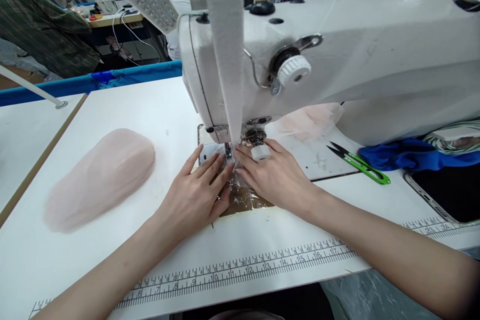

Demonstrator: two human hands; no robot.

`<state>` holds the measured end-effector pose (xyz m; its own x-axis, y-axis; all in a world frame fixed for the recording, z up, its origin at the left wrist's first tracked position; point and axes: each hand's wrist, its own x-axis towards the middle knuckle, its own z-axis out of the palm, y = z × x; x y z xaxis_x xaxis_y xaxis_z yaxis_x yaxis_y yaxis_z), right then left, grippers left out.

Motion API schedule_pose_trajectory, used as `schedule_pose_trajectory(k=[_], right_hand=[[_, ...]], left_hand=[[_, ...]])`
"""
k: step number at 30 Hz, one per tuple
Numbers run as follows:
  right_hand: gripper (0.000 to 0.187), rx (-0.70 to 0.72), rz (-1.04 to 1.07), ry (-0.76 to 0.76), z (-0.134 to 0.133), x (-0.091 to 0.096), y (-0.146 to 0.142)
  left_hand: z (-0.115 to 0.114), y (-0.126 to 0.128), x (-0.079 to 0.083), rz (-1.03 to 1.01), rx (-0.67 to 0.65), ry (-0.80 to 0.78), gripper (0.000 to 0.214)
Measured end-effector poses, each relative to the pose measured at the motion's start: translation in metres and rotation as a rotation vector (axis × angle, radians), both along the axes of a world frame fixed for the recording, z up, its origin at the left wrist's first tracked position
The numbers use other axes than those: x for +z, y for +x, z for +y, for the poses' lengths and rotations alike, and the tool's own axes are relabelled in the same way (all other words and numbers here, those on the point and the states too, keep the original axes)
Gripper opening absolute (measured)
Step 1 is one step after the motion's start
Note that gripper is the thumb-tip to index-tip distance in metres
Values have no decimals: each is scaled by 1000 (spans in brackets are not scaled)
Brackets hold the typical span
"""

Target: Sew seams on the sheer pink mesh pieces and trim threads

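Observation:
My left hand [198,185] lies palm down left of the sewing machine's presser foot [228,151], fingers stretched out beside it and thumb bent inward. From the other side my right hand [279,175] reaches in, fingers extended, tips close to the foot. Between the hands sits some thin, sheer material [235,179], mostly covered by the fingers. A long white strip [227,50] hangs in front of the sewing machine [337,50] and runs down to the foot. Shiny tape over a brown patch [245,202] shows just below the hands.
A pale pink sheer fabric piece [105,177] lies at left, and more pink fabric [309,121] behind the needle area. Green thread snips [362,162], blue cloth [397,155] and a phone [450,190] lie right. A printed ruler [232,272] follows the table's front edge. A person's plaid sleeve [45,25] shows far left.

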<state>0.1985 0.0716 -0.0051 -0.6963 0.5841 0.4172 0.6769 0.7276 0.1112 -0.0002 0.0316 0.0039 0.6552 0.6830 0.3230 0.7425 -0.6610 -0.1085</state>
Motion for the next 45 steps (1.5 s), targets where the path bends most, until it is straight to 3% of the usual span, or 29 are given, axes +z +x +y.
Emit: schedule_pose_trajectory(k=[9,17,21,25,31,45], right_hand=[[26,13,-15,-2,-1,1,1],[30,166,113,-87,-12,7,5],[16,129,108,45,-13,3,0],[23,193,125,133,-11,1,0],[22,283,182,129,-10,1,4],[23,294,181,112,-8,2,3]], left_hand=[[0,1,-2,-12,13,-10,39],[-1,0,-4,-47,37,-36,41],[-1,0,-7,-86,37,-23,43],[-3,-1,-8,-110,28,-9,42],[-4,-1,-6,-111,24,-2,39],[-2,-1,-6,-108,25,4,39]])
